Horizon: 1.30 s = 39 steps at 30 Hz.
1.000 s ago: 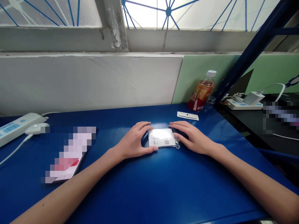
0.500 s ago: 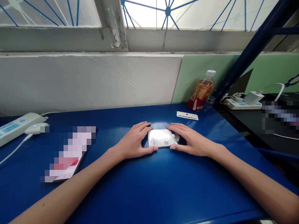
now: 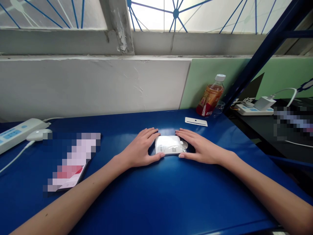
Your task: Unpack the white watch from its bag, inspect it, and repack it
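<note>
White power strip [image 3: 23, 132] at left; phone [image 3: 75, 163], flat, partly blurred; your left hand [image 3: 141, 148], open, curved around one end of a clear-wrapped white packet [image 3: 168, 144], flat on the blue table [image 3: 156, 195] between your hands; your right hand [image 3: 199, 147], likewise open, at its other end; drink bottle [image 3: 209, 99] behind, capped.

Glossy desk [image 3: 156, 202], plas. btl [image 3: 210, 99], pkt [image 3: 168, 145] (plas.)

The person's bare arms [image 3: 265, 184] stretch inward from the tabletop's near edge [image 3: 234, 226], left hand [image 3: 140, 149] and right hand [image 3: 204, 148] facing, thumbs [image 3: 156, 157] parted from curved fingers [image 3: 148, 132].
</note>
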Each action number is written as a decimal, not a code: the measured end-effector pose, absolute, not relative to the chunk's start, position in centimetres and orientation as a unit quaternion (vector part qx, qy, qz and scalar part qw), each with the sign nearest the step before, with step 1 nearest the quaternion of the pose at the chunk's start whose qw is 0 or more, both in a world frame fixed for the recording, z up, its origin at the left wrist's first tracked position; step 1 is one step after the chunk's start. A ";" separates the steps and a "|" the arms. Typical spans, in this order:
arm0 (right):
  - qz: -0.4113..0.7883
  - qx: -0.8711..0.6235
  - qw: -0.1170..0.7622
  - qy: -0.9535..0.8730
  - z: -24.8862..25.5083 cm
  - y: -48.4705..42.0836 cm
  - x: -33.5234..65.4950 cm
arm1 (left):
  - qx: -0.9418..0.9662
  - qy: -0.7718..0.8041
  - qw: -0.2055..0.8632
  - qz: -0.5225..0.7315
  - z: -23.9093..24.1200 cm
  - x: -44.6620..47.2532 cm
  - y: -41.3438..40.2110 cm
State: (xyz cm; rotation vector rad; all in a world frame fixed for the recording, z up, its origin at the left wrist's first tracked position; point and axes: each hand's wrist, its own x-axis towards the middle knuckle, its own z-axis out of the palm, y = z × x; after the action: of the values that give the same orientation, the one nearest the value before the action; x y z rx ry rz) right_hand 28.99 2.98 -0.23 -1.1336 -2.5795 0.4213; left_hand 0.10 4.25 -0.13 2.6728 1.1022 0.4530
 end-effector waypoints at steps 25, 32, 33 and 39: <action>0.186 -0.370 0.169 -0.894 0.0 3.0 28.0 | 0.919 0.358 0.116 0.118 -0.1 1.2 3.8; 0.237 -0.364 0.216 -0.875 -1.0 4.0 29.1 | 0.916 0.355 0.122 0.144 -0.2 1.0 3.8; 0.231 -0.362 0.219 -0.876 -1.0 4.1 29.2 | 0.915 0.355 0.120 0.149 -0.1 1.0 3.8; 0.112 -0.388 0.263 -0.876 -0.8 4.1 29.4 | 0.907 0.376 0.092 0.165 0.0 1.0 3.5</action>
State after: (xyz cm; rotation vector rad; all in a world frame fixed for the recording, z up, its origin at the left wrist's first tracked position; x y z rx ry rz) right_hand 29.38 4.10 -0.84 -1.0478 -2.3695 0.3030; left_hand 1.02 3.47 -0.04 2.6943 1.1174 0.4902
